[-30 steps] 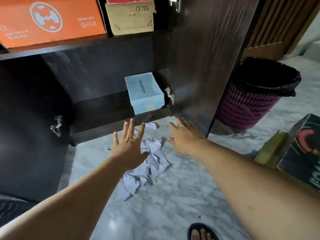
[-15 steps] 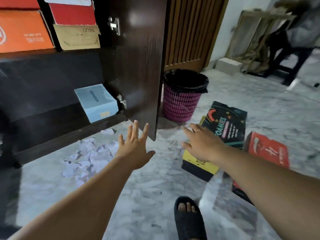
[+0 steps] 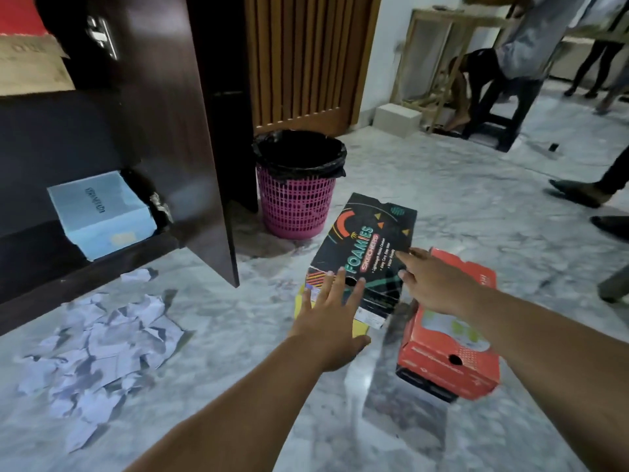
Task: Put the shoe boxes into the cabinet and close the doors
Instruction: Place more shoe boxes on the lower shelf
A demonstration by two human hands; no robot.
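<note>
The open cabinet door (image 3: 177,137) is the landmark. Left of it, a shoe box (image 3: 102,212) sits on the bottom shelf (image 3: 41,247). Right of it stands a bin (image 3: 299,185). Before the bin two more boxes (image 3: 371,247) (image 3: 449,338) lie side by side on the floor (image 3: 476,199). Crumpled paper (image 3: 102,342) lies before the shelf.

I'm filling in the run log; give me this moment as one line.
left hand: open, over black box | right hand: open, at black box | red box: on floor | cabinet door: open
</note>
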